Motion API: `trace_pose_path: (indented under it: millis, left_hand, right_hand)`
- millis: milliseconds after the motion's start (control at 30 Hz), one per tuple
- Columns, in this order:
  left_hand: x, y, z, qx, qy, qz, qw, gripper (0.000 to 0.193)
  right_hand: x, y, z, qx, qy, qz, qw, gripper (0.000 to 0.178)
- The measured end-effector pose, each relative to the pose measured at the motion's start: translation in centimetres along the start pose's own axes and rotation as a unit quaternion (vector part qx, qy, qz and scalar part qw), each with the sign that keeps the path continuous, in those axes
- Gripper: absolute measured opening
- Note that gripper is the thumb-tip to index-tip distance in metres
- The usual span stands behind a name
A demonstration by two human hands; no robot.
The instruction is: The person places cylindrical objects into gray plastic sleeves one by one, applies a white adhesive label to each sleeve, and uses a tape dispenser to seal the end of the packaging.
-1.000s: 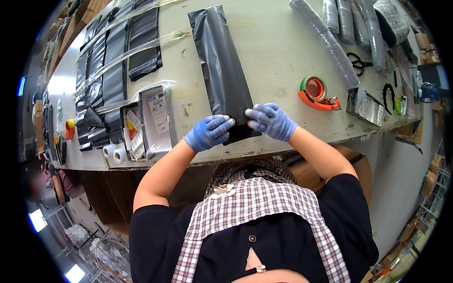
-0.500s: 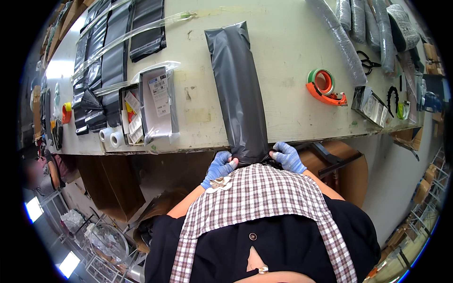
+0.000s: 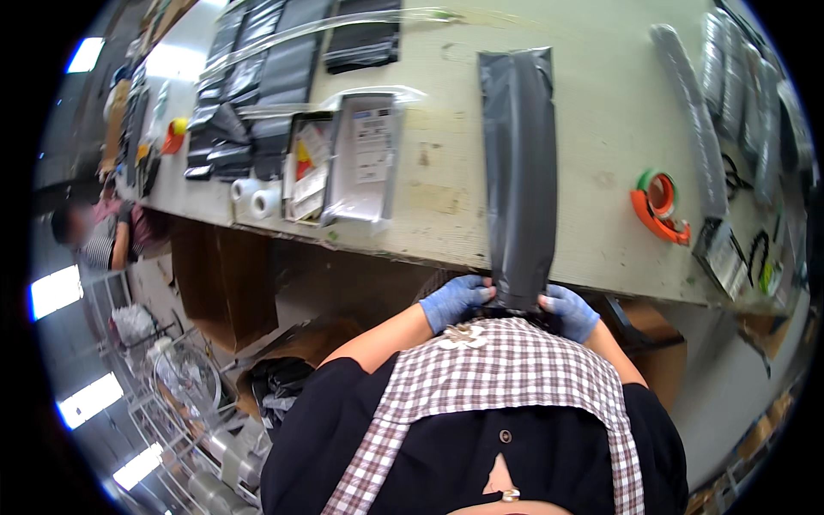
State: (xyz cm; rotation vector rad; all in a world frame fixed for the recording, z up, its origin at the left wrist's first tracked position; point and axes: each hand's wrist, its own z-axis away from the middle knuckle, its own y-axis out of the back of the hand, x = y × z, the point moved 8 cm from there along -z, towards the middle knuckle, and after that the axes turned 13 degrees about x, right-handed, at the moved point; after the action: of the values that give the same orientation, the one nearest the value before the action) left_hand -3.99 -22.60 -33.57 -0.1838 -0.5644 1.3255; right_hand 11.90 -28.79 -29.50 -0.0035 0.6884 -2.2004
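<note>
A long dark grey plastic mailing bag (image 3: 520,172) lies on the table, pointing away from me, its near end hanging over the front edge against my checked apron. My left hand (image 3: 457,301), in a blue glove, pinches the left corner of that near end. On the other side my right hand (image 3: 568,311), gloved the same way, grips the right corner between thumb and fingers. The bag looks padded and full along its length. The folds right at its near edge are partly hidden by the apron.
An orange tape dispenser (image 3: 659,210) stands to the right, near bubble-wrapped rolls (image 3: 697,120). On the left are open boxes with labels (image 3: 361,159), white rolls (image 3: 265,203) and stacked dark bags (image 3: 290,69). Cardboard boxes (image 3: 225,283) stand below the table edge. Another person (image 3: 107,232) is at far left.
My view has turned, so the table and its things appear shifted to the right. Both hands keep hold of the bag's near corners, and the bag lies straighter in view.
</note>
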Motion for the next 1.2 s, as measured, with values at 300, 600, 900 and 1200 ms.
trace_pose_path:
  millis: [300,600,900,1200]
  left_hand:
    - [24.2,4.0,15.1,0.404,-0.613,-0.496,0.463,0.023]
    - [28.5,10.9,6.2,0.332,-0.381,-0.747,0.432,0.044]
    - [27.2,8.8,7.3,0.317,-0.476,-0.743,0.349,0.025]
    - [28.4,12.1,8.1,0.428,-0.461,-0.596,0.499,0.020]
  right_hand:
    - [-5.3,2.3,1.4,0.241,0.276,0.565,0.739,0.035]
    - [-11.0,-1.7,3.8,0.222,0.375,0.419,0.796,0.029]
    - [-12.0,-3.1,3.2,0.217,0.382,0.411,0.799,0.026]
    - [-12.3,-3.5,2.4,0.200,0.377,0.409,0.807,0.026]
